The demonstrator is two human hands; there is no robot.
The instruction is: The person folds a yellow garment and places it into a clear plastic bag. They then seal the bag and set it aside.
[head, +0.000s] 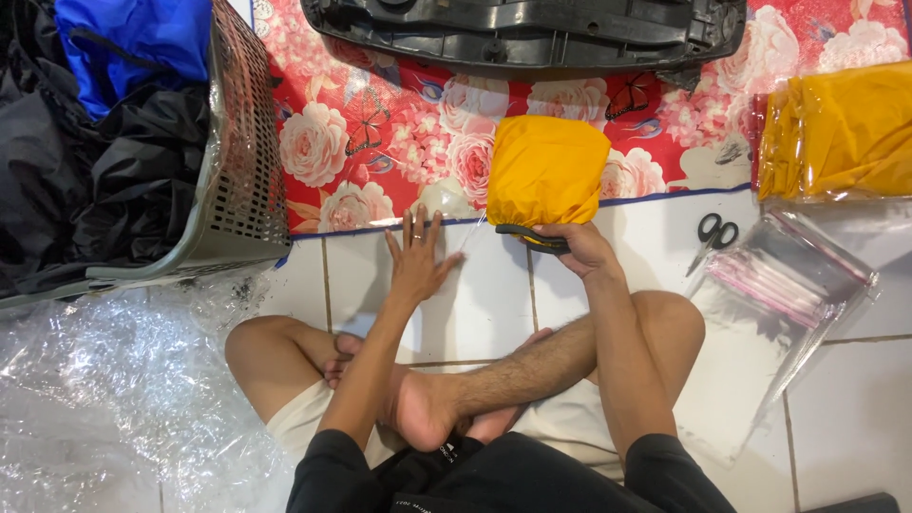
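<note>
Hands [570,245] on yellow bundle [546,171] (left flat)

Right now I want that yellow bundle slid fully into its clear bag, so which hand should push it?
Probably the right hand: it already grips the yellow bundle at its near edge, while the left hand lies flat beside it.
</note>
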